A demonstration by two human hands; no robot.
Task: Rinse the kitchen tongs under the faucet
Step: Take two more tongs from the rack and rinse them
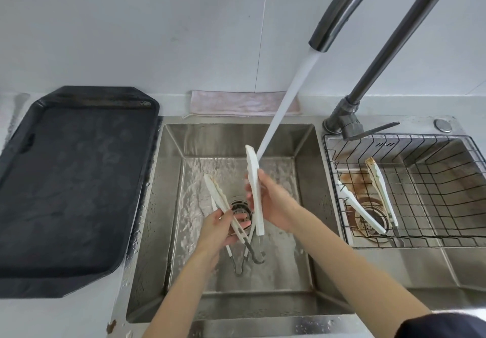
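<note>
Over the left sink basin (168, 206) I hold white kitchen tongs (254, 187) with metal handle loops; at least two pairs seem bunched together. My left hand (221, 229) grips the left arm near its lower end. My right hand (273, 206) grips the upright right arm, whose tip meets the water stream (286, 100) pouring from the dark faucet (373, 56). Water splashes over the basin floor around the drain (240, 207).
Another pair of white tongs (378, 187) with brown stains lies in a black wire basket (420, 179) in the right basin. A large dark tray (73, 187) sits on the counter at left. A pink cloth (242, 103) lies behind the sink.
</note>
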